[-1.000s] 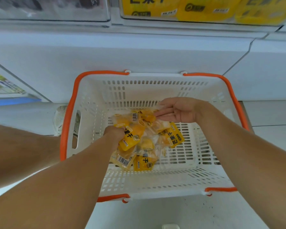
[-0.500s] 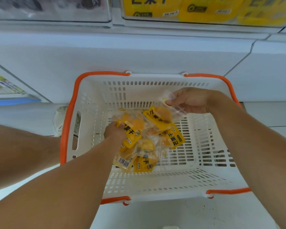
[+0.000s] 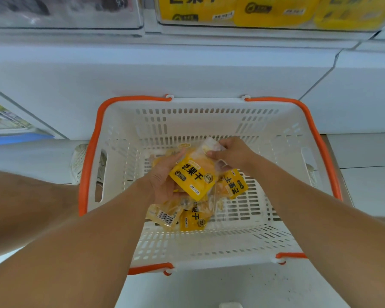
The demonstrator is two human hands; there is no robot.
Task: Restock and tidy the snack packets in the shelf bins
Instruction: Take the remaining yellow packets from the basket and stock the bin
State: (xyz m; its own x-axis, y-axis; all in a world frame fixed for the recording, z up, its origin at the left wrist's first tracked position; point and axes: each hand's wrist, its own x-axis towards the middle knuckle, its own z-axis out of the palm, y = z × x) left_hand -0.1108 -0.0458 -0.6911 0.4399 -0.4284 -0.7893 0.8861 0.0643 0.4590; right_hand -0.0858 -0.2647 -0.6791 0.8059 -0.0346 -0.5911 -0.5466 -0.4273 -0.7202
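- A white basket (image 3: 209,247) with orange handles sits on the pale floor in front of a white shelf unit.
- The person's left hand (image 3: 165,181) is inside the basket, fingers curled under a yellow snack packet (image 3: 192,177), grasping it from the left and lifting it above the others.
- The right hand (image 3: 232,153) pinches the far clear top edge of that same packet, thumb and fingers closed on it.
- Below and to the right of the held packet, loose packets (image 3: 233,184) lie on the basket floor; one near the front shows a barcode (image 3: 165,217).
- Far above, at the top right, a clear shelf bin (image 3: 273,24) holds more yellow packets.
- A second clear bin (image 3: 62,21) at the top left holds darker goods, too blurred to tell.
- A shoe (image 3: 79,162) shows just left of the basket.
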